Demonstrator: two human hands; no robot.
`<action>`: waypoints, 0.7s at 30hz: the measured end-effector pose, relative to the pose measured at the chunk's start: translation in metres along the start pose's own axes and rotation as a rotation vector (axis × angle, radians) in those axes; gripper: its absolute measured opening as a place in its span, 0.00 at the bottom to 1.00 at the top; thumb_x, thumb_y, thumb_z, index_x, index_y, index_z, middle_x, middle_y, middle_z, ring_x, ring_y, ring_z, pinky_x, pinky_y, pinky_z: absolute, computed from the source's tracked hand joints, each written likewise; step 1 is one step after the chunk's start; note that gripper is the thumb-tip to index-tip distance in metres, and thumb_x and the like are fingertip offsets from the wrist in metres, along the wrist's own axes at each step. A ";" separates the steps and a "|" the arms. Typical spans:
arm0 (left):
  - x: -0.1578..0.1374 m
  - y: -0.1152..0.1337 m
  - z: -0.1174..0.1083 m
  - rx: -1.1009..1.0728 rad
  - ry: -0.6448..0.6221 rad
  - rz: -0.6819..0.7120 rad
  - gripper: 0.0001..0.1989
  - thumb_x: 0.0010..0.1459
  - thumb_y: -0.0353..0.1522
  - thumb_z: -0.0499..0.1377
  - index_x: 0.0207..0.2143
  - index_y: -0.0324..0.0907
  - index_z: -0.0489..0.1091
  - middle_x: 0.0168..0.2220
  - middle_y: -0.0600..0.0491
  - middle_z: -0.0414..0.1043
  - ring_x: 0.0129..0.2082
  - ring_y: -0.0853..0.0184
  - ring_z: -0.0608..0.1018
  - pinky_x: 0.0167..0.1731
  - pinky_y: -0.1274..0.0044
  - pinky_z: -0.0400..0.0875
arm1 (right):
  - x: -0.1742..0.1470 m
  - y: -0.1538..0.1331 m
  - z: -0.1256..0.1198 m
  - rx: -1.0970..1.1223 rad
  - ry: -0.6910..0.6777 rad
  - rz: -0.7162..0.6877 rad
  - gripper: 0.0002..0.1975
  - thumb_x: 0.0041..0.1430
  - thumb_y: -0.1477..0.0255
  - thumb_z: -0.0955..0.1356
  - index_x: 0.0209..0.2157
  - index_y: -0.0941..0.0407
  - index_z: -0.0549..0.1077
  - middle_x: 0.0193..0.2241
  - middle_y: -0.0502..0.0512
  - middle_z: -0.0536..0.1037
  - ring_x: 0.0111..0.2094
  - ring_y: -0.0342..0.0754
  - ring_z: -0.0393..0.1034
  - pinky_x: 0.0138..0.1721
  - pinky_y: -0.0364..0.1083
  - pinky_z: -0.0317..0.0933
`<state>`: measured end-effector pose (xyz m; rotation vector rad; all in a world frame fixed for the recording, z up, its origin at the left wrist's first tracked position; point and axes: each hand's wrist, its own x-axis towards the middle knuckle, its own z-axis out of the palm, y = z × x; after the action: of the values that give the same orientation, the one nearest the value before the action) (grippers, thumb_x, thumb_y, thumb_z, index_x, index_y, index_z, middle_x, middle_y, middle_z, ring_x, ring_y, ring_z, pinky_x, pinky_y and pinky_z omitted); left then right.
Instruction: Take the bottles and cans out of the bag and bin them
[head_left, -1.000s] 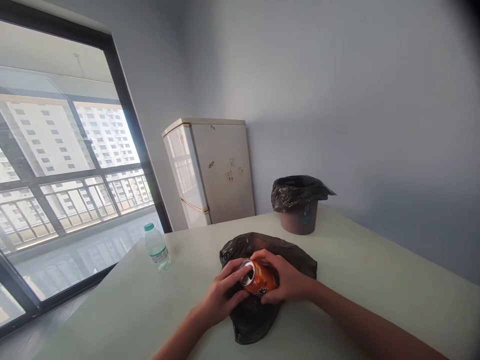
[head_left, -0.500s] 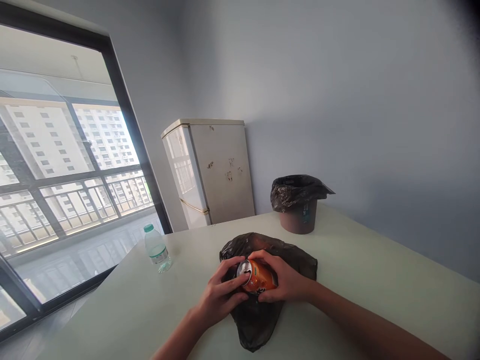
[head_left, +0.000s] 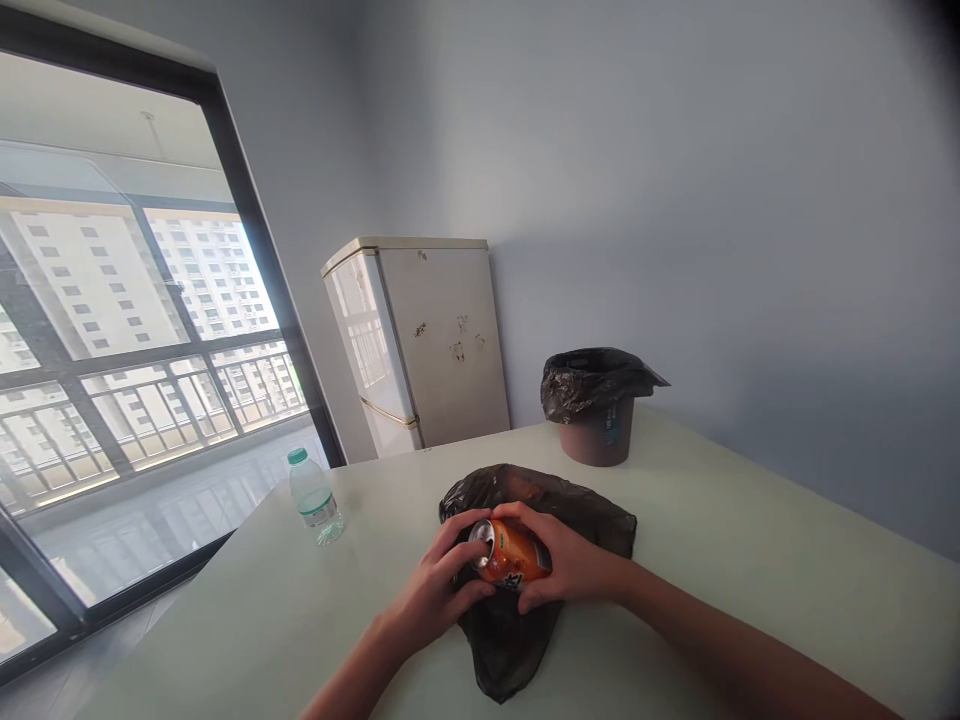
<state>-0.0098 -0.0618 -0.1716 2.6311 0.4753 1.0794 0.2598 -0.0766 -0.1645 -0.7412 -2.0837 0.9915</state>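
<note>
Both my hands hold an orange drink can (head_left: 517,553), tilted with its silver top toward the left. My left hand (head_left: 442,580) grips the top end, its index finger at the mouth of the can. Around the can's body and base wraps my right hand (head_left: 574,565), thumb below and fingers above. Under the can a black plastic bag (head_left: 510,650) lies spread on the table, with something reddish showing dimly through its far part; what it is I cannot make out.
On the pale table (head_left: 247,610) a clear plastic bottle (head_left: 315,500) with a green cap stands to the left. A brownish bin (head_left: 596,440) lined with a black bag (head_left: 570,390) stands at the far right, near the wall. Behind the table is a white fridge (head_left: 442,340).
The can has shifted slightly left and turned a little, so its top faces more to the left. My left index finger has bent at the can's mouth. Bottle and bin stay put.
</note>
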 end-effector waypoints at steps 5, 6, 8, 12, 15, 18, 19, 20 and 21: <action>-0.002 -0.007 -0.013 0.015 0.155 -0.048 0.16 0.66 0.29 0.60 0.54 0.48 0.65 0.63 0.39 0.63 0.62 0.53 0.71 0.57 0.60 0.73 | 0.001 -0.004 -0.006 -0.047 0.035 0.036 0.54 0.41 0.59 0.82 0.68 0.48 0.60 0.66 0.61 0.64 0.65 0.65 0.59 0.67 0.61 0.53; -0.003 -0.009 -0.016 0.018 0.216 -0.050 0.17 0.66 0.29 0.60 0.55 0.48 0.64 0.62 0.39 0.63 0.62 0.53 0.71 0.56 0.60 0.73 | 0.001 -0.004 -0.007 -0.056 0.051 0.041 0.53 0.42 0.58 0.82 0.68 0.48 0.60 0.65 0.61 0.64 0.64 0.65 0.60 0.66 0.61 0.54; -0.003 -0.012 -0.020 -0.006 0.348 -0.054 0.20 0.65 0.29 0.61 0.57 0.49 0.62 0.60 0.41 0.65 0.62 0.53 0.72 0.55 0.59 0.74 | 0.001 -0.004 -0.008 -0.068 0.072 0.051 0.52 0.44 0.57 0.81 0.68 0.47 0.60 0.63 0.60 0.66 0.59 0.62 0.65 0.63 0.59 0.59; -0.002 -0.013 -0.027 -0.028 0.633 -0.179 0.25 0.63 0.34 0.64 0.59 0.49 0.59 0.59 0.42 0.64 0.57 0.55 0.75 0.50 0.64 0.78 | 0.001 0.001 -0.008 -0.091 0.099 0.076 0.51 0.46 0.56 0.81 0.68 0.46 0.60 0.57 0.57 0.70 0.51 0.56 0.68 0.57 0.57 0.65; 0.001 -0.015 -0.033 0.069 0.774 -0.399 0.27 0.61 0.40 0.66 0.58 0.48 0.60 0.57 0.43 0.64 0.52 0.56 0.77 0.46 0.65 0.79 | 0.001 0.001 -0.007 -0.103 0.097 0.070 0.46 0.49 0.56 0.80 0.66 0.45 0.61 0.58 0.57 0.69 0.53 0.56 0.68 0.56 0.57 0.65; -0.001 -0.026 -0.040 0.165 0.799 -0.610 0.30 0.59 0.47 0.65 0.58 0.47 0.61 0.56 0.43 0.65 0.49 0.55 0.78 0.44 0.63 0.78 | 0.002 -0.004 -0.006 -0.115 0.077 0.045 0.42 0.52 0.58 0.79 0.65 0.45 0.63 0.60 0.56 0.68 0.53 0.55 0.68 0.56 0.55 0.65; -0.003 -0.032 -0.042 0.186 0.792 -0.661 0.31 0.58 0.48 0.65 0.58 0.46 0.61 0.56 0.43 0.65 0.49 0.54 0.77 0.44 0.62 0.78 | 0.002 -0.005 -0.006 -0.117 0.071 0.038 0.41 0.53 0.58 0.78 0.65 0.45 0.63 0.60 0.56 0.67 0.53 0.54 0.68 0.56 0.54 0.65; -0.005 -0.038 -0.043 0.204 0.779 -0.700 0.31 0.58 0.50 0.64 0.57 0.46 0.61 0.56 0.43 0.65 0.49 0.53 0.77 0.44 0.61 0.77 | 0.002 -0.007 -0.006 -0.119 0.065 0.032 0.40 0.53 0.59 0.78 0.64 0.46 0.64 0.60 0.56 0.68 0.53 0.54 0.68 0.55 0.54 0.65; -0.008 -0.046 -0.044 0.222 0.764 -0.730 0.32 0.58 0.51 0.63 0.57 0.45 0.61 0.56 0.43 0.65 0.49 0.53 0.77 0.46 0.59 0.77 | 0.002 -0.008 -0.006 -0.120 0.059 0.028 0.39 0.53 0.58 0.78 0.64 0.46 0.65 0.60 0.56 0.68 0.53 0.54 0.68 0.55 0.53 0.66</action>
<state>-0.0557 -0.0183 -0.1623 1.7842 1.6133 1.7471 0.2621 -0.0764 -0.1545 -0.8519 -2.1013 0.8546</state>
